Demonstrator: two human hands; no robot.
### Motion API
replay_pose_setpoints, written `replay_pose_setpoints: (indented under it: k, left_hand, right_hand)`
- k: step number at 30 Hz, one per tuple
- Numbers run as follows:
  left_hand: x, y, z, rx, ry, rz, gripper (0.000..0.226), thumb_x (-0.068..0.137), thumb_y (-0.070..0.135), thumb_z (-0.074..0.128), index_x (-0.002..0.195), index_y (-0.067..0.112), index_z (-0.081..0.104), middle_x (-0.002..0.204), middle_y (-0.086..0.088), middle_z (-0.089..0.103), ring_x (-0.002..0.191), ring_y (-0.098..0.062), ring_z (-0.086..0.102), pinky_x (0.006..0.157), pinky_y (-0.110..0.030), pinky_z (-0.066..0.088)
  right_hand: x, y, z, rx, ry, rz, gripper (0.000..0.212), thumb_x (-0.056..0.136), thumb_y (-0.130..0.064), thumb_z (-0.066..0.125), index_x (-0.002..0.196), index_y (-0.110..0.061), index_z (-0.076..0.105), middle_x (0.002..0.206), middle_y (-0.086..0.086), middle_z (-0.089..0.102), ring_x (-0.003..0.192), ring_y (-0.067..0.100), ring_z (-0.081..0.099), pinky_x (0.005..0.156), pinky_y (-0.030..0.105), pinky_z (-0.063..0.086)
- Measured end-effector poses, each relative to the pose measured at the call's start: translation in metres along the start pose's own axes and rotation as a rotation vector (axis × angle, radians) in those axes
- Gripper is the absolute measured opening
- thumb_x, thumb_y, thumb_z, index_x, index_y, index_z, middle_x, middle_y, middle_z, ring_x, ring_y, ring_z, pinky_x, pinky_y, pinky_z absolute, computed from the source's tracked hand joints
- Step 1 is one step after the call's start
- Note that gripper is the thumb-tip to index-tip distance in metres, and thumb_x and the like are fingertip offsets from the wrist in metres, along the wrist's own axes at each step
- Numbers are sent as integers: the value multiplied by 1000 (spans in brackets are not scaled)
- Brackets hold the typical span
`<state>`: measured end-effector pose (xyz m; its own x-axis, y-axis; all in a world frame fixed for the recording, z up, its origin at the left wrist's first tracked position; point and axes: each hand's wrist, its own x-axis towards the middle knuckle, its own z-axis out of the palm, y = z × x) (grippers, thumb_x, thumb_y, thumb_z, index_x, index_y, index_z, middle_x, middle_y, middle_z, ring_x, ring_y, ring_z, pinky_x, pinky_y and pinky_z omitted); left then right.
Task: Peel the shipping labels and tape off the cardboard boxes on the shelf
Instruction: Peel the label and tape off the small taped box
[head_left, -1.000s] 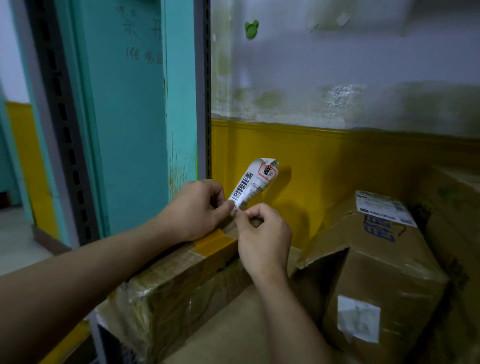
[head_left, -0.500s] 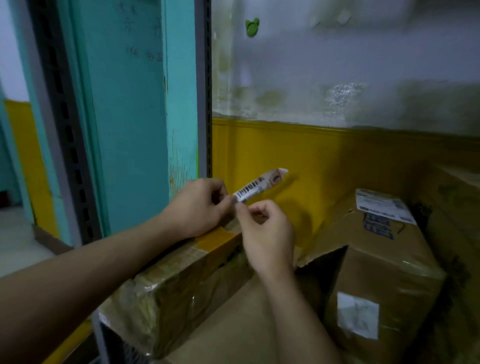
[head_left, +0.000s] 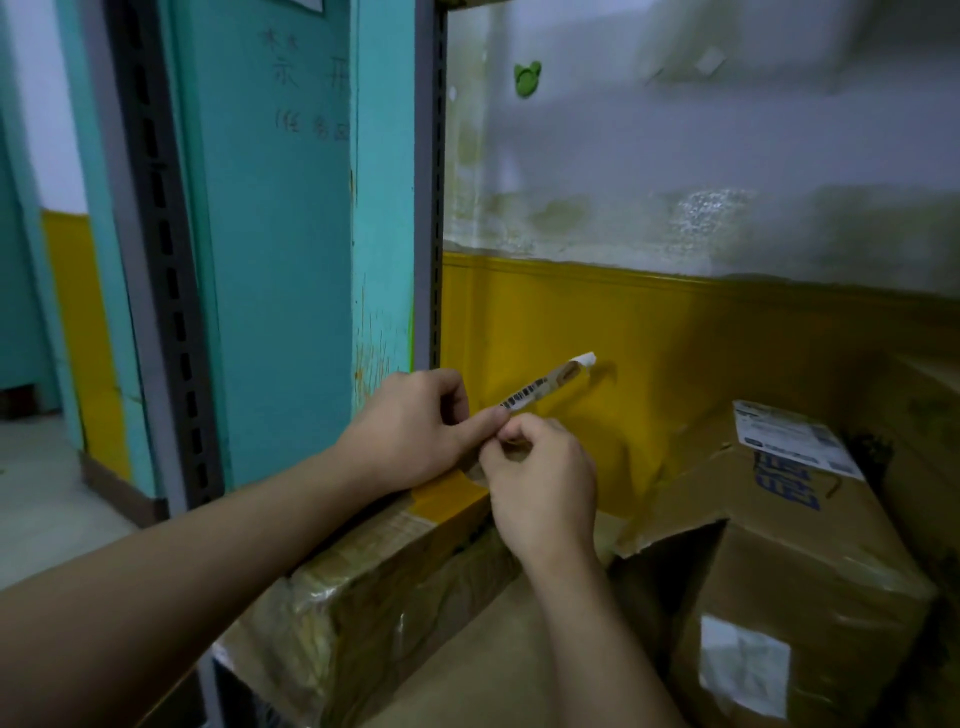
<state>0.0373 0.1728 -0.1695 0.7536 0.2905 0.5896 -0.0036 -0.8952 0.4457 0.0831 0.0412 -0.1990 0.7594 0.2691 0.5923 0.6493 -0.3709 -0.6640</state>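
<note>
Over the taped box (head_left: 374, 587), your left hand (head_left: 410, 431) and right hand (head_left: 540, 483) both pinch, fingers curled, the low end of one label (head_left: 545, 387), folded to a strip. It should be light, limp, sticky; grip near its base. Farther right, a second box (head_left: 831, 561) carries two more: front label (head_left: 743, 670), top label (head_left: 795, 436).

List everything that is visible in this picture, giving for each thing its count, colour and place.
rolled paper barcode label: one, white and tan, held above the left box
tape-wrapped cardboard box: one, brown, shelf left, under the hands
strip of orange tape: one, orange, that box's top edge
dented cardboard box: one, brown, shelf right
white shipping labels: two, white, dented box's top and front
frog-shaped sticker: one, green, upper wall
slotted metal shelf posts: two, grey, left side
left hand: one, pinches the label's lower end
right hand: one, pinches the label beside it
</note>
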Motion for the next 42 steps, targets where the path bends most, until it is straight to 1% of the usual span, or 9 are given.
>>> replay_pose_setpoints:
  k: [3, 6, 11, 13, 17, 20, 24, 39, 42]
  left_hand:
    - [0, 2, 0, 11, 14, 7, 45, 84, 65, 57, 75, 22, 56, 62, 5, 58, 55, -10, 52, 50, -28, 41]
    - [1, 2, 2, 57, 18, 33, 38, 93, 55, 54, 75, 21, 55, 61, 5, 56, 56, -10, 52, 51, -31, 39]
    - [-2, -3, 0, 30, -62, 113, 28, 96, 45, 54, 89, 19, 62, 78, 1, 68, 69, -17, 63, 62, -43, 53]
    - [-3, -3, -1, 18, -76, 120, 25, 96, 41, 57, 91, 19, 67, 80, 2, 69, 71, -16, 64, 64, -40, 54]
    - [-3, -2, -3, 3, -63, 106, 28, 94, 34, 60, 72, 17, 61, 65, 4, 62, 63, -13, 58, 57, -31, 45]
    - [-3, -2, -3, 23, -42, 93, 34, 93, 34, 62, 65, 14, 58, 61, -1, 59, 59, -15, 53, 54, -27, 37]
    - [-2, -1, -4, -11, -44, 43, 37, 92, 32, 64, 63, 9, 58, 59, -6, 57, 56, -14, 49, 54, -29, 36]
    - [1, -1, -9, -43, -50, -210, 40, 89, 25, 66, 54, 14, 51, 52, 1, 49, 50, -11, 43, 48, -25, 34]
    - [2, -1, -10, -49, -27, -236, 34, 88, 23, 66, 57, 12, 56, 54, 0, 50, 51, -11, 44, 41, -16, 32]
  right_hand:
    - [0, 2, 1, 1, -9, -35, 16, 88, -28, 66, 74, -27, 59, 81, -12, 61, 86, 13, 56, 71, 27, 45]
    - [0, 5, 1, 22, -3, -34, 14, 87, -27, 66, 73, -27, 62, 82, -11, 65, 86, 14, 58, 71, 28, 44]
    - [-1, 6, 2, 76, 4, 30, 15, 88, -26, 65, 74, -27, 61, 84, -10, 66, 88, 13, 59, 64, 22, 41]
    - [-1, 6, 3, 87, 13, 49, 14, 88, -27, 65, 74, -26, 61, 83, -9, 66, 88, 14, 59, 61, 21, 37]
    - [0, 7, 7, 123, 42, 59, 15, 86, -24, 65, 72, -24, 61, 79, -6, 65, 84, 18, 59, 63, 26, 38]
    - [0, 7, 9, 160, 63, 66, 17, 86, -25, 67, 71, -24, 60, 76, -6, 64, 82, 18, 59, 61, 26, 36]
    - [-1, 8, 9, 193, 72, 82, 16, 87, -24, 67, 73, -22, 62, 76, -8, 65, 80, 15, 59, 60, 26, 40]
    - [-4, 8, 11, 191, 92, 85, 15, 89, -24, 66, 76, -23, 60, 76, -7, 63, 76, 14, 57, 55, 22, 36]
    - [-6, 8, 11, 208, 89, 85, 14, 89, -23, 66, 76, -22, 60, 77, -7, 63, 77, 15, 58, 57, 25, 39]
